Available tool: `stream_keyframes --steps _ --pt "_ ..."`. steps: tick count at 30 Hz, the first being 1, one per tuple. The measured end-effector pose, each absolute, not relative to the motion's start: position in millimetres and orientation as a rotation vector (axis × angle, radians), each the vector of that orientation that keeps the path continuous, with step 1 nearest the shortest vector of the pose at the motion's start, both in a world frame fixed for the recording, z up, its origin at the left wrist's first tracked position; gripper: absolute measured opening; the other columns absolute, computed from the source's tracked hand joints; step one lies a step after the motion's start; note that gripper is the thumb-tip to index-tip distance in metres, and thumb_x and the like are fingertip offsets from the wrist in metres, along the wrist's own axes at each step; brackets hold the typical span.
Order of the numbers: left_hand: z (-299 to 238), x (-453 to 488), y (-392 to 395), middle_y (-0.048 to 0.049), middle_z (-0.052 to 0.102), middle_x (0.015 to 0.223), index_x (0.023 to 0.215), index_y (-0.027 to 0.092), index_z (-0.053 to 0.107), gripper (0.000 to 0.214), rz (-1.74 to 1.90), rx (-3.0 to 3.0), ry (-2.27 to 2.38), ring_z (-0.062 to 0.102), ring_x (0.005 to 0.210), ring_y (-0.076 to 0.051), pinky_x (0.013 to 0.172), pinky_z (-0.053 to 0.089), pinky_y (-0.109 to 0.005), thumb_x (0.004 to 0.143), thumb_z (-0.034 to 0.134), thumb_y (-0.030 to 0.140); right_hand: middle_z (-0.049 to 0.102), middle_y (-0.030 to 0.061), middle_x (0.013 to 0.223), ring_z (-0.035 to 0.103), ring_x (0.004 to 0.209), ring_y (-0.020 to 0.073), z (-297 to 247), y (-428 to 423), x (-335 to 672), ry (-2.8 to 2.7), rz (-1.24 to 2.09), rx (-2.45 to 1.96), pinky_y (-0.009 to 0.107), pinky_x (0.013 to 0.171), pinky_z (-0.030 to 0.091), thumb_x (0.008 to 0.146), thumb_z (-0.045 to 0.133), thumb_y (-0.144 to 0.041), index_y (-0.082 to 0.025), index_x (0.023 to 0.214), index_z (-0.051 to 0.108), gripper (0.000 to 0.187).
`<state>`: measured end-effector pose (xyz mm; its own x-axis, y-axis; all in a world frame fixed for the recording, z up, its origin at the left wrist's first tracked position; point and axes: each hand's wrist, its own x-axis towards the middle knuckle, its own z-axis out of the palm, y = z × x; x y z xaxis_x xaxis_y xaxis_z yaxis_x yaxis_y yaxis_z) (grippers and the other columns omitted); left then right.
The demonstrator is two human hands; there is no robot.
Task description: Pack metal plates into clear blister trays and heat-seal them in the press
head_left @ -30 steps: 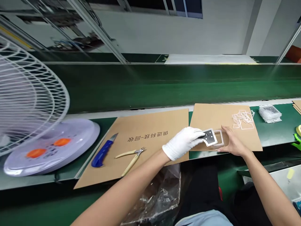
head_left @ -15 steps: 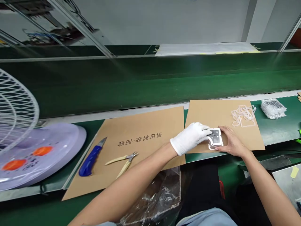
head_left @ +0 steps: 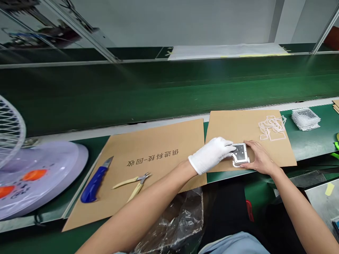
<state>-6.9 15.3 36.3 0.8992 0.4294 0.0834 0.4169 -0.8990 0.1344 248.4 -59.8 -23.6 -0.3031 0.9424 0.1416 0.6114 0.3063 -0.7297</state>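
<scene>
A small square metal plate [head_left: 240, 153] with a white rim and dotted dark face lies on the right cardboard sheet [head_left: 235, 123]. A thin white frame-like edge shows along its lower left side. My left hand [head_left: 212, 155], in a white glove, grips the plate's left side with its fingertips. Bare, my right hand [head_left: 258, 157] holds the right edge between thumb and fingers. Behind my right hand a tangle of thin white gaskets [head_left: 272, 127] rests on the same sheet.
Diagonal-cutting pliers [head_left: 137, 181] and a blue-handled knife [head_left: 95, 181] lie on the left cardboard sheet [head_left: 156, 135]. A fan [head_left: 12, 130] and a lilac fan base [head_left: 45, 176] stand far left. Bubble-wrap bags [head_left: 305, 119] are stacked at right. A plastic-lined box [head_left: 177, 222] sits below the bench.
The view has shifted slightly, moving the scene left. Both hands stay at the plate, with little visible change in their hold.
</scene>
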Motion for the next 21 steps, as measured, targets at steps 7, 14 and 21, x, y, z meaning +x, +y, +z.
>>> stream_keyframes --steps 7,14,21 --pt "30.9 -6.8 19.0 -0.0064 0.070 0.087 0.096 0.017 0.077 0.023 0.181 2.940 0.649 0.058 0.070 -0.019 0.067 0.036 -0.033 0.108 0.057 0.024 0.060 0.0144 0.148 0.057 0.140 0.0353 -25.2 -60.1 248.6 -2.027 0.726 -1.363 0.055 0.118 0.049 0.075 0.099 -0.037 -0.026 0.157 0.047 0.098" --pt "27.7 -8.7 16.8 -0.0099 0.072 0.099 0.104 0.019 0.080 0.018 0.153 2.910 0.725 0.066 0.081 -0.023 0.077 0.049 -0.035 0.103 0.062 0.024 0.060 0.0149 0.149 0.057 0.140 0.0351 -25.4 -61.0 247.9 -2.028 0.713 -1.386 0.055 0.119 0.049 0.074 0.099 -0.038 -0.025 0.157 0.047 0.099" --pt "27.6 -34.1 11.9 -0.0133 0.070 0.143 0.129 0.021 0.077 0.037 0.520 2.501 1.160 0.064 0.130 -0.031 0.115 0.049 -0.048 0.108 0.049 0.034 0.054 0.0171 0.158 0.053 0.147 0.0362 -21.9 -66.3 250.3 -2.071 0.693 -1.422 0.056 0.122 0.047 0.079 0.096 -0.041 -0.026 0.164 0.037 0.105"
